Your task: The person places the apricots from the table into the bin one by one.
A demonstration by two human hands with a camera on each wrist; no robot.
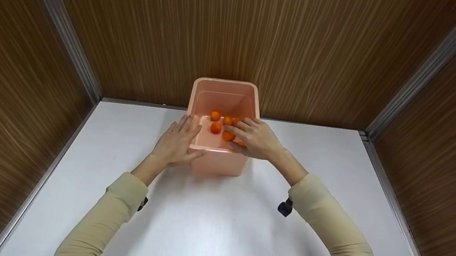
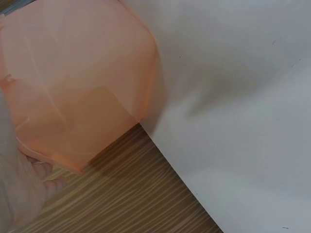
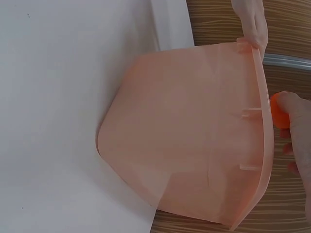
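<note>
A pink plastic bin stands at the back middle of the white table, with several small oranges in it. My left hand lies flat against the bin's near left corner, fingers straight along the rim and thumb on the front wall. My right hand reaches over the right rim into the bin, and its fingertips pinch one orange. The right wrist view shows the bin's outer wall, that orange under my fingers, and left fingertips on the far rim. In the left wrist view the bin stands beside my left hand.
Wood-grain walls close in the table at the back and on both sides, with metal strips in the corners. The bin stands close to the back wall. Bare white tabletop lies in front of the bin and on both sides of it.
</note>
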